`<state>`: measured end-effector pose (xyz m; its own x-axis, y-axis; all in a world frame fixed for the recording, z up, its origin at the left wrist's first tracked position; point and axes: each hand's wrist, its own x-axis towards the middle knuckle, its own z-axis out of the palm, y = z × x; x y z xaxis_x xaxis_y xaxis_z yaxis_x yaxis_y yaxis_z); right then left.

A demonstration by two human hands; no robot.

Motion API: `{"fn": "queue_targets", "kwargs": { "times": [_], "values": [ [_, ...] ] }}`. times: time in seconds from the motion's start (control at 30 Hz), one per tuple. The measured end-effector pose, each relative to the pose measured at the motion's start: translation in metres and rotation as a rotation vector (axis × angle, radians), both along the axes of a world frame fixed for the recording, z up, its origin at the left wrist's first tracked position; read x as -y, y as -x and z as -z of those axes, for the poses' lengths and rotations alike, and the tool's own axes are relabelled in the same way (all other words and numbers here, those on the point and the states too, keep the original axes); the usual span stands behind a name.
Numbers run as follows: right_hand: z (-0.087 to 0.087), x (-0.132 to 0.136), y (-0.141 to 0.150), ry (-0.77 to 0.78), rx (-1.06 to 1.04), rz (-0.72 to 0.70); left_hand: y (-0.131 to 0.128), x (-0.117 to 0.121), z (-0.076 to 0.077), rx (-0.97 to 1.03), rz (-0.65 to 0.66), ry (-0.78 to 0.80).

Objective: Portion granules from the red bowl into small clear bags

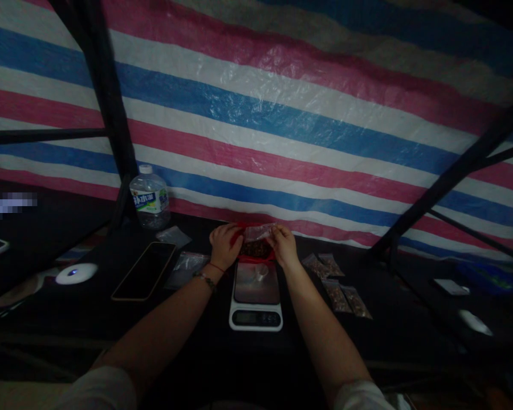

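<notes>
Behind the scale, a red bag [256, 259] lies with dark brown bits [255, 249] showing in its mouth. A clear plastic bag [260, 232] stretches over its far side, between my hands. My left hand [226, 246] is closed at the left edge of the red bag; its fingertips are partly hidden. With pinched fingers, my right hand [284, 245] grips the right end of the clear bag. Just in front stands a white digital scale [256, 320] with a small, round, clear object [261, 273] on its metal plate. Its display is unreadable.
Several small filled bags [337, 296] lie right of the scale. To the left are flat clear bags [187, 269], a phone [144, 271], a white oval device [77, 274] and a large plastic bottle [150, 199]. A striped sheet [282, 125] and dark frame bars [106, 97] rise behind.
</notes>
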<state>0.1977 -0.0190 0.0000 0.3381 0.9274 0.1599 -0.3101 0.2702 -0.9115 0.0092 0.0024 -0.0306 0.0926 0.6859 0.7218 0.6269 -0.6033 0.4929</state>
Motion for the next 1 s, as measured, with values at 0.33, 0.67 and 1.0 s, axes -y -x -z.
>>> {"fn": "queue_targets", "kwargs": {
  "times": [0.33, 0.67, 1.0],
  "values": [
    [0.023, 0.018, -0.003, -0.021, -0.129, -0.103, -0.006, 0.008, -0.007, -0.07, 0.145, -0.116],
    [0.029, 0.023, -0.012, 0.049, 0.167, -0.197, -0.015, 0.001, -0.003, 0.025, 0.048, -0.012],
    [0.022, 0.028, -0.002, -0.013, 0.222, -0.26, -0.025, 0.013, -0.036, 0.046, 0.183, 0.041]
  ]
}}
